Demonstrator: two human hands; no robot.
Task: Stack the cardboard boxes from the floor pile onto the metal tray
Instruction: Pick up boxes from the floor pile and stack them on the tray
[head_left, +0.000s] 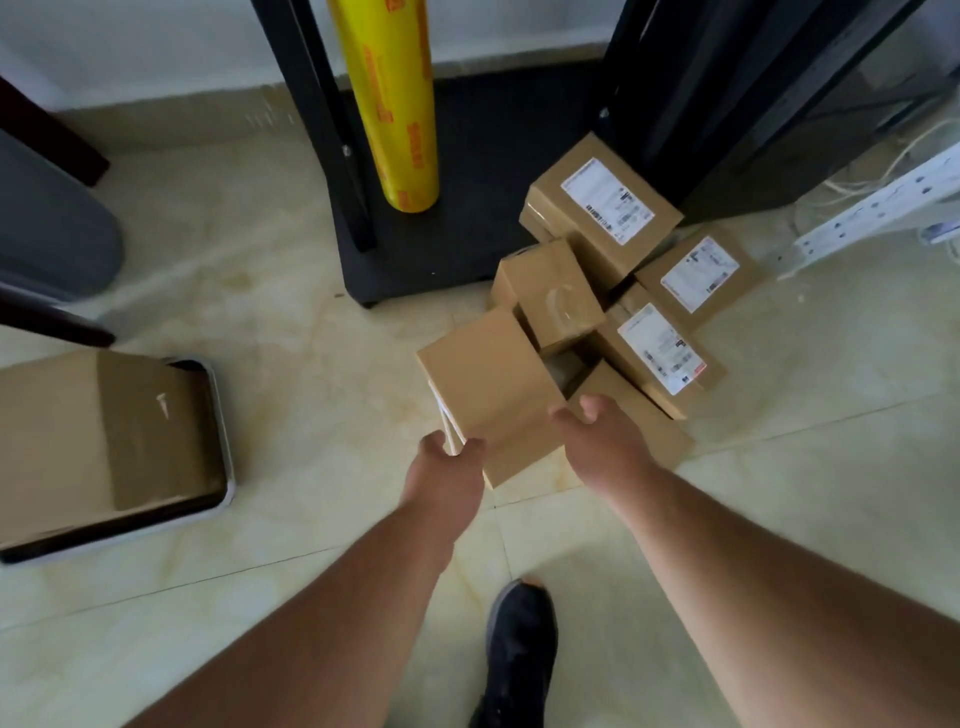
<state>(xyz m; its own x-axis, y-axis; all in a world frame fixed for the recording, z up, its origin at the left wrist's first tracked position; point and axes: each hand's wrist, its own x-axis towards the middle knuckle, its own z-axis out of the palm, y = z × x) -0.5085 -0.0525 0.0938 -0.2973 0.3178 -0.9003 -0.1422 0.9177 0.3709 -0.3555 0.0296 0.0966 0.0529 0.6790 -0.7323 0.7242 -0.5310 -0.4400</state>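
I am at the picking step; both my hands are on one plain cardboard box (491, 387) at the near-left edge of the floor pile (618, 291), and I judge it is just being taken from the pile, though I cannot tell if it is already clear of the floor; my left hand (447, 470) grips its near-left corner with the fingers curled round the edge, where a white strip shows; my right hand (597, 428) holds the near-right side, thumb on top, the other fingers hidden behind the box, so how far they wrap I cannot tell; the remaining boxes lie jumbled against the black stand (415, 249), some with white labels upward; the metal tray (221, 415) is on the floor well apart to the left, and it already carries one large box (98, 441) that covers most of it; the next move, as I judge, asks to lift the box free without dragging its neighbours, carry it leftward, and set it flat on the large box, square to its edges, because the tray rim leaves little bare space beside.
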